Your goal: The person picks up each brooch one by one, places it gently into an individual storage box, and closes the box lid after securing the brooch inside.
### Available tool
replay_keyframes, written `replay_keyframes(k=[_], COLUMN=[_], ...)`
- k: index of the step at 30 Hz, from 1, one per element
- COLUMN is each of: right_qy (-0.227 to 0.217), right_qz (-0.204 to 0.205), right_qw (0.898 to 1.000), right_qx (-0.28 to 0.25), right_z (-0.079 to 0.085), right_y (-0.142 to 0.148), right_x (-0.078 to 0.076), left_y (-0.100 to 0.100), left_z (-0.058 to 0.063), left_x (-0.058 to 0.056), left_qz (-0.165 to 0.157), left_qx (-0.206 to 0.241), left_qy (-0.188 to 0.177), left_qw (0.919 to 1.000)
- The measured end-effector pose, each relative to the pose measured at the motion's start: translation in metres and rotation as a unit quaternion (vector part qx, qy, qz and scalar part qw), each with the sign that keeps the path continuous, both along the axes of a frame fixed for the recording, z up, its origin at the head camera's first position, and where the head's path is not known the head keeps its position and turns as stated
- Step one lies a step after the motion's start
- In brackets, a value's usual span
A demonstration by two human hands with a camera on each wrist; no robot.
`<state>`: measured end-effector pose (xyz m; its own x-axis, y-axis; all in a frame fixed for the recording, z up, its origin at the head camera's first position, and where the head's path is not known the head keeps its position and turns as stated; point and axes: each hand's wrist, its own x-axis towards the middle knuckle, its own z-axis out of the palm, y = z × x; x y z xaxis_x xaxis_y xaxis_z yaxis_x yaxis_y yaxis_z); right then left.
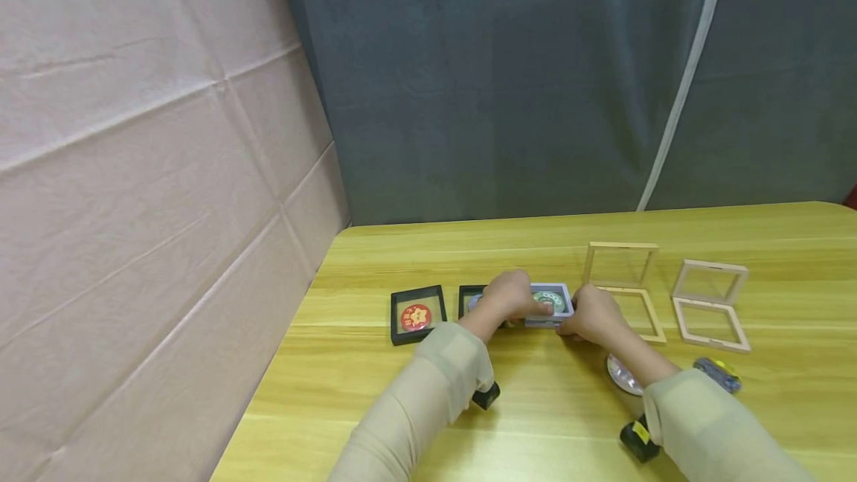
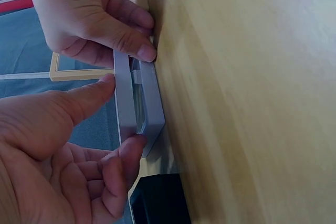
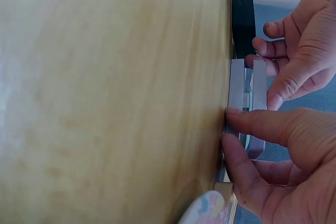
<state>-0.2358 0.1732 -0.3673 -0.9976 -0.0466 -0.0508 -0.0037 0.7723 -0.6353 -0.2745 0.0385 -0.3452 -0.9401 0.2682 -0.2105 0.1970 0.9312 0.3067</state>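
Note:
A grey-lavender display frame (image 1: 567, 302), hinged in two halves, rests on the table with a green round badge (image 1: 544, 296) inside it. Its halves stand a narrow gap apart. The left hand (image 1: 512, 294) pinches the upper half (image 2: 124, 103), thumb on its top face and a fingertip at the gap. Beside it, the right hand (image 1: 596, 312) holds the front right part of the lower half (image 3: 236, 85) between thumb and finger. A black frame (image 1: 463, 296) sits just left of the grey one, partly hidden by the left hand.
Another black frame (image 1: 396, 318) with a red star badge (image 1: 416, 317) lies further left. Right stand two opened frames, one yellow wood (image 1: 656, 318) and one pale (image 1: 710, 303). A shiny round disc (image 1: 623, 376) and a grey-blue object with yellow (image 1: 716, 374) lie near the right forearm.

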Motion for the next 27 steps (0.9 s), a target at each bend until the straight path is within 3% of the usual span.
replay_keyframes(k=[7, 16, 24, 27], right_qy=[0.005, 0.010, 0.006, 0.000], right_qz=[0.006, 0.007, 0.010, 0.007], right_qw=[1.000, 1.000, 1.000, 1.000], right_qx=[0.008, 0.008, -0.002, -0.006], right_z=[0.000, 0.000, 0.001, 0.001], right_y=[0.001, 0.000, 0.000, 0.000], right_x=[0.000, -0.001, 0.000, 0.000], left_y=[0.002, 0.003, 0.009, 0.012], left_z=[0.002, 0.003, 0.000, -0.001], left_x=[0.002, 0.003, 0.004, 0.003], left_qz=[-0.011, -0.023, -0.014, -0.015], left_qx=[-0.038, -0.050, -0.123, -0.131], left_qy=[0.019, 0.023, 0.041, 0.038], left_qw=[0.9990, 0.9982, 0.9914, 0.9905])
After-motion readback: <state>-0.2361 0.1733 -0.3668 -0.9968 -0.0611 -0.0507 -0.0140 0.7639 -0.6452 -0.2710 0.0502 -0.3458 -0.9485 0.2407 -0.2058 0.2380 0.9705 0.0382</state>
